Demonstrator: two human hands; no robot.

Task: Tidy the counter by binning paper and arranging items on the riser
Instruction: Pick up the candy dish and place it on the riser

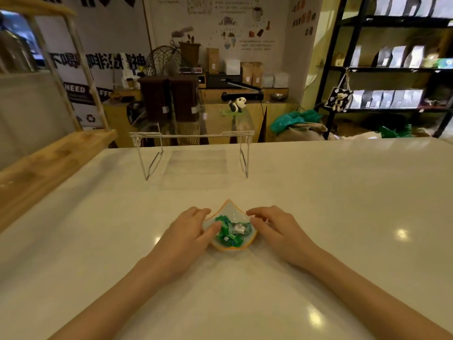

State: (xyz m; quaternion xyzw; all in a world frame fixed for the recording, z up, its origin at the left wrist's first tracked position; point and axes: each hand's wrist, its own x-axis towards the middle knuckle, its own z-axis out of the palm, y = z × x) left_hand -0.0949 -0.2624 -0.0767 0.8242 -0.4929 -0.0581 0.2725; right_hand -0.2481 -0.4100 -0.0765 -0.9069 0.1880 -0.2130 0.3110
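A small white dish with an orange rim [228, 206], pointed at its far end, sits on the white counter in front of me. Several green-wrapped candies [226, 235] lie in it. My left hand [190, 231] grips the dish's left side, thumb over the rim. My right hand [273, 228] holds its right side, fingers curled on the edge. A clear acrylic riser [193, 136] stands farther back on the counter. On the riser's top are two dark brown boxes [170, 99] at the left and a panda figurine [237, 104] at the right.
The white counter [343, 192] spreads wide to the right and near me. A wooden shelf frame [49, 153] lines the left edge. Behind the counter are cabinets, bags and black shelving with pouches.
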